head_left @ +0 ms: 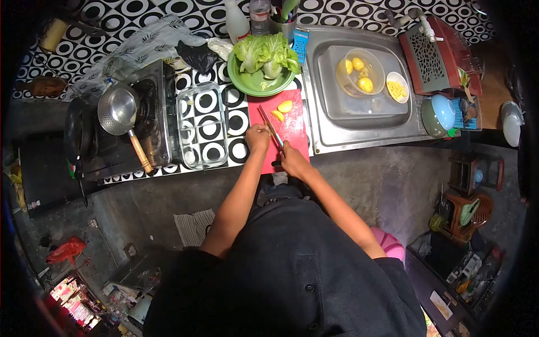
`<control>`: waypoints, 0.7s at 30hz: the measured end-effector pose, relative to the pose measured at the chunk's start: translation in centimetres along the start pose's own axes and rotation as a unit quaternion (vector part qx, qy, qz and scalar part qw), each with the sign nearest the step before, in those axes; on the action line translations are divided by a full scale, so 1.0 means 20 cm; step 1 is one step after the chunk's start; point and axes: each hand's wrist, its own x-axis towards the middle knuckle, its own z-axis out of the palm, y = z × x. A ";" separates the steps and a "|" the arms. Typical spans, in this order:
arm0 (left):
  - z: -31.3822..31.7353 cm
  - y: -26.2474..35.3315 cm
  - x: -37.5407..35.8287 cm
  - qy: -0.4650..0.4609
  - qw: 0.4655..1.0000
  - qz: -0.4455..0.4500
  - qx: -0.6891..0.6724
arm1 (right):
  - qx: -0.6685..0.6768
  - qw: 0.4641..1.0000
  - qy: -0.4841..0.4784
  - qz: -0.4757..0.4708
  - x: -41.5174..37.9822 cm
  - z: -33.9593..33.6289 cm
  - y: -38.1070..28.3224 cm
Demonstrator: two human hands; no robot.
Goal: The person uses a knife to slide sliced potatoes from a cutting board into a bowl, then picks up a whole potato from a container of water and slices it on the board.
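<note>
My right hand (295, 161) is wrapped round the handle of a knife (273, 128), its blade pointing away from me over a red cutting board (293, 133). Close beside the blade, on its left, my left hand (258, 138) is closed with curled fingers. A small pale yellowish bit shows at its fingertips, too small to name. Two cut yellow pieces (285, 106) lie on the board beyond the knife. Just behind the board stands a green bowl (238, 84) with leafy green lettuce (268, 56) in it.
A glass dish (181, 126) stands left of the board, then a stove (160, 126) with a steel saucepan (117, 109). On the right, a metal sink (317, 126) holds a tub (341, 84) of yellow produce in water and a small white bowl (404, 84) of yellow pieces.
</note>
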 end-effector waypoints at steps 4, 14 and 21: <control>0.00 -0.03 0.02 0.003 1.000 -0.011 0.019 | -0.038 0.998 -0.028 0.029 0.00 -0.04 -0.07; 0.01 -0.13 0.09 0.013 0.999 0.011 0.043 | -0.008 1.000 -0.013 0.014 -0.01 0.03 0.03; -0.01 -0.08 0.06 0.000 0.999 0.012 0.031 | 0.004 1.000 0.007 0.003 -0.02 0.08 0.06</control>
